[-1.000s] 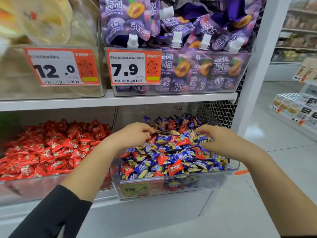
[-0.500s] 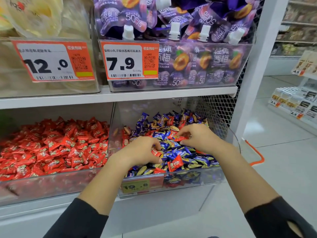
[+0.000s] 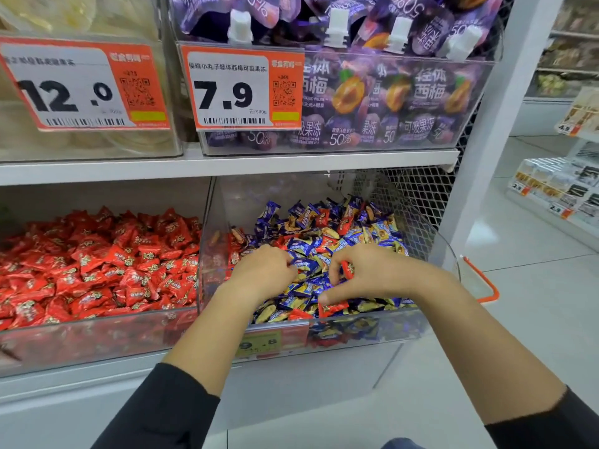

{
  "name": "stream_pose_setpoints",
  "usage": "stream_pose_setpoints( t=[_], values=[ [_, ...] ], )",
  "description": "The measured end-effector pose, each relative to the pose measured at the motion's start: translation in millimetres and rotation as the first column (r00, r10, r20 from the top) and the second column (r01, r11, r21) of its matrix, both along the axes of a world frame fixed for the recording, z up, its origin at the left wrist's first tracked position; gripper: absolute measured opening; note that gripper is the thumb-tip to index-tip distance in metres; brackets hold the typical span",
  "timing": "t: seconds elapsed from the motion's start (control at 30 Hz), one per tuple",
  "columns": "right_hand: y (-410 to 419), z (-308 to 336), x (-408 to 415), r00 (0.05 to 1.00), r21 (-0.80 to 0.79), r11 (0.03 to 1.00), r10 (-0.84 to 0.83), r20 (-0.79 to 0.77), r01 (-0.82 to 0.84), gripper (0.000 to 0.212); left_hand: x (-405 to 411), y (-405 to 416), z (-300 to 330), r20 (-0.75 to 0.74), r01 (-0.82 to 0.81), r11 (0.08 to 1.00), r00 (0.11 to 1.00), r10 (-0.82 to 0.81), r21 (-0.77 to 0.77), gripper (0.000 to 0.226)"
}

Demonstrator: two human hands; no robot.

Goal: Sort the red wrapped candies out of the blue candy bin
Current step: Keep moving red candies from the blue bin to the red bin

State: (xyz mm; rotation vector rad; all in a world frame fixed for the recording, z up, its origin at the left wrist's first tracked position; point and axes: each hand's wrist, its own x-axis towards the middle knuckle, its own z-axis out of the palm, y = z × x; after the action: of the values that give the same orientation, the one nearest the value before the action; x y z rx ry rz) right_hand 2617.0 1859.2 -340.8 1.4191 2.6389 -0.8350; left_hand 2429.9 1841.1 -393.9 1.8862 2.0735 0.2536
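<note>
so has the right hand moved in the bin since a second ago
Yes. The right hand has come nearer the bin's front wall, away from the back of the pile.

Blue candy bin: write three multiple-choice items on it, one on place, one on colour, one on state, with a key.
1. Where does the all-red candy bin sit relative to the blue candy bin?
A. To its left
B. To its right
C. On the shelf above

2. What colour is the candy in the right hand?
A. Blue
B. Red
C. Purple

3. What state is the blue candy bin in?
A. Blue only
B. Empty
C. Red candies mixed in

Key:
1. A, the red bin adjoins it on the left, same shelf.
2. B, a red candy is pinched in the fingers.
3. C, a stray red lies by the front wall, more further back.
</note>
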Motion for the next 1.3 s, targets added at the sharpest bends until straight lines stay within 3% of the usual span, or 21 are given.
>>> stream_pose_setpoints(
  t=[0.1,0.23,0.33,0.43,0.57,0.67,0.8,0.97,1.13,1.3],
  values=[
    [0.0,-1.7,0.0,0.996,0.019,0.999,0.032,0.089,-0.033,0.040,1.7,2.5,-0.5,-0.037,0.041,0.998,0.998,-0.043,-0.049,0.039],
    [0.8,-3.0,-2.6,0.981,0.034,0.999,0.007,0.193,-0.014,0.043,-3.6,7.1,-2.2,0.037,0.061,0.997,0.998,-0.059,-0.043,0.031],
    [6.9,-1.7,0.9,0.982,0.067,0.998,-0.024,0.187,0.011,0.042,-3.8,4.8,-1.5,0.037,0.037,0.999,0.999,-0.037,-0.016,0.031],
    [12.9,-2.9,5.3,0.996,0.075,0.997,-0.034,0.081,0.028,0.034,-7.3,2.4,2.5,0.038,0.012,0.999,0.999,-0.013,0.045,0.026],
    [20.6,-0.6,15.7,0.980,0.044,0.994,-0.095,-0.176,0.104,0.017,-14.0,0.5,11.6,0.139,-0.078,0.991,0.988,0.062,0.112,0.029],
    [28.0,5.4,30.7,0.934,0.016,0.975,-0.209,-0.290,0.223,0.017,-15.3,-3.9,23.3,0.132,-0.102,0.978,0.988,0.078,0.180,0.016],
    [34.4,10.1,49.8,0.850,0.014,0.920,-0.355,-0.388,0.391,0.022,-13.8,-10.0,39.7,0.071,-0.097,0.986,0.994,0.088,0.136,0.027],
    [33.3,1.6,58.3,0.938,0.109,0.940,-0.304,-0.165,0.324,0.012,-12.6,-18.6,42.7,0.016,0.092,0.987,0.996,-0.091,-0.133,0.049],
    [27.6,-10.7,50.3,0.951,0.198,0.939,-0.301,0.073,0.282,0.048,-9.2,-28.4,41.0,0.136,0.299,0.924,0.952,-0.273,-0.238,0.014],
    [25.4,-12.6,45.9,0.944,0.289,0.929,-0.285,0.165,0.230,0.050,0.7,-27.2,30.1,0.109,0.312,0.912,0.950,-0.293,-0.266,0.022]
  ],
)
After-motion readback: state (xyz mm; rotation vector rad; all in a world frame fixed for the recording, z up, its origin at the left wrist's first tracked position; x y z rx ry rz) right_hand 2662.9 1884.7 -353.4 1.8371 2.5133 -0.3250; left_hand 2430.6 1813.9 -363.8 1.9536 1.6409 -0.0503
